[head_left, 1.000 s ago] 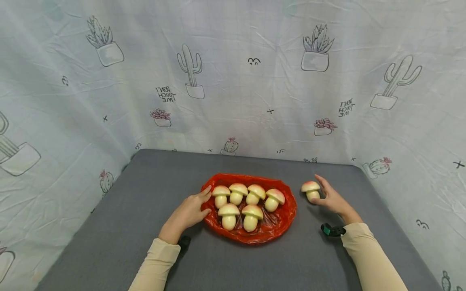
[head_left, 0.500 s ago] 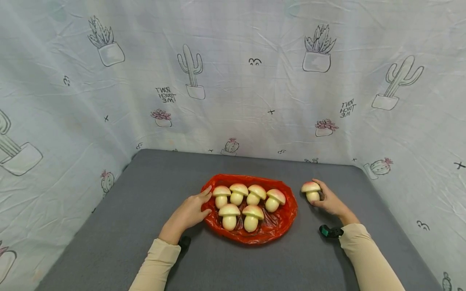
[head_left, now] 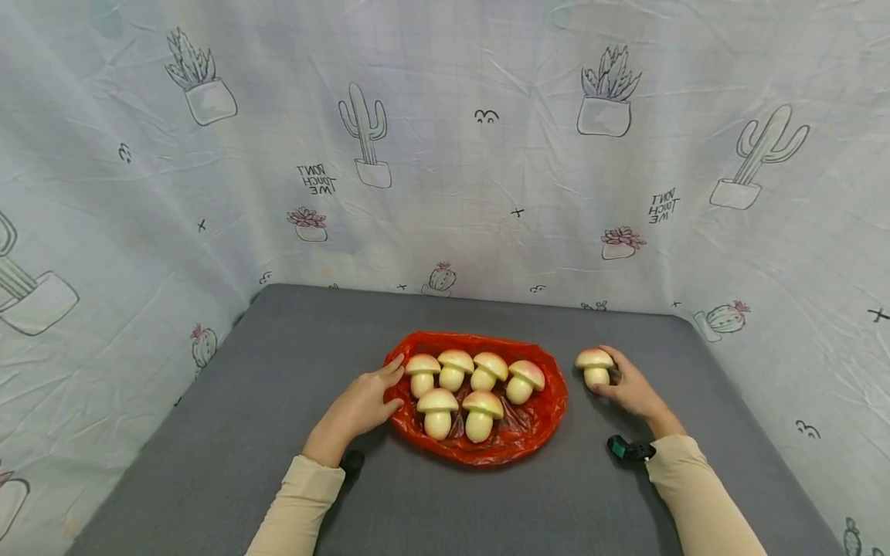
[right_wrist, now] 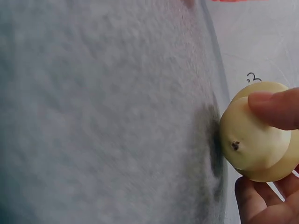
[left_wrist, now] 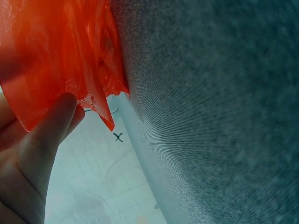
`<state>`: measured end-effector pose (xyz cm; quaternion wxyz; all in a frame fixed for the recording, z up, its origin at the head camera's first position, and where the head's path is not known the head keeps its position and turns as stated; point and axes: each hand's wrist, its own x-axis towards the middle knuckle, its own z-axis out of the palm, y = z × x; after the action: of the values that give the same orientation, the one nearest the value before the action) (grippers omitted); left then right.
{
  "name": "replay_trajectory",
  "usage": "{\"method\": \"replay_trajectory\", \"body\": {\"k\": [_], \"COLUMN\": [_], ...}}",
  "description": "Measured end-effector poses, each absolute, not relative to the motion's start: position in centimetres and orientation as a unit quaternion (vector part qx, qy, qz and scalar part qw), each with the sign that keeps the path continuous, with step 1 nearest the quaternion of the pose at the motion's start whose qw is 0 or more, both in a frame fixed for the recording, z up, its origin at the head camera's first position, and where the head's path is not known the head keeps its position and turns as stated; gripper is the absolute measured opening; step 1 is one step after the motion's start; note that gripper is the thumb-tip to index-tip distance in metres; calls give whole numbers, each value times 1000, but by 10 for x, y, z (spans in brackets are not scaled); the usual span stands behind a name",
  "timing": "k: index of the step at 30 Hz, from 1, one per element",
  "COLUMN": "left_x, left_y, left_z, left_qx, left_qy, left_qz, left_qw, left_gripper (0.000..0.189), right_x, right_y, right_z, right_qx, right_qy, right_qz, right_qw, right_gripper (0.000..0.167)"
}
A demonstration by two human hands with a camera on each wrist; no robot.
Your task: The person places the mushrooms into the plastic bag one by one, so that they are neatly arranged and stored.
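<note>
A red plastic bag (head_left: 511, 452), opened wide with its rim spread out, lies on the grey table. Several cream toy mushrooms (head_left: 437, 415) with pink-tinged caps lie inside. My left hand (head_left: 361, 401) holds the bag's left rim; in the left wrist view the thumb (left_wrist: 56, 119) lies against the red plastic with fingers behind it. To the right of the bag, my right hand (head_left: 634, 386) grips another toy mushroom (head_left: 595, 369). The thumb (right_wrist: 275, 107) presses its stem, whose dark-spotted end faces the right wrist camera, while the fingers curl beneath, partly hidden.
Grey cloth covers the table (head_left: 292, 340). A white curtain (head_left: 445, 154) printed with cacti and potted plants hangs behind it and along both sides. A black wrist device (head_left: 629, 449) sits under the right wrist.
My right hand has moved slightly left and closed its thumb and fingers round the toy mushroom beside the bag. The left hand and the bag stay in place.
</note>
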<state>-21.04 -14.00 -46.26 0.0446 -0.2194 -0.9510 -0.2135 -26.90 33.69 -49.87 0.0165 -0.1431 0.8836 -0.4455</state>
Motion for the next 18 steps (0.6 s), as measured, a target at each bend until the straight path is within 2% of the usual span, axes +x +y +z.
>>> {"method": "replay_trajectory", "body": {"k": [18], "left_x": [-210], "left_y": [-140], "left_z": [-464], "left_qx": [-222], "left_qy": [-950], "left_qz": [-215], "left_qw": [50], "left_gripper": [52], "right_x": [-229], "right_y": [308], "right_z": [-481], "right_qx": [-135], "right_qy": [883], "right_qz": [-443], "right_qw": [-74], "right_gripper": [78]}}
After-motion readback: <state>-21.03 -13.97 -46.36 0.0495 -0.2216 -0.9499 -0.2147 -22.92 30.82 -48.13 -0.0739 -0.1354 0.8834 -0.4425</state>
